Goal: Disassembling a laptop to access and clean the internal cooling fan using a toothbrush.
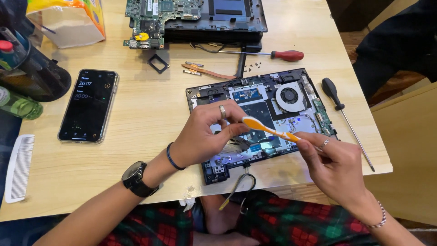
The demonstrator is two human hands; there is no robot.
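While over the opened laptop [259, 118], right hand [334, 166] grasping orange toothbrush [268, 130], left hand [205, 136] pinching its head.

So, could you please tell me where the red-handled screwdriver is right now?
In the head view, the red-handled screwdriver lies on the table at top centre, between the circuit board and the opened laptop base.

Bright, even overhead light, soft shadows under the hands, sharp focus, slight wide-angle bending at the edges.
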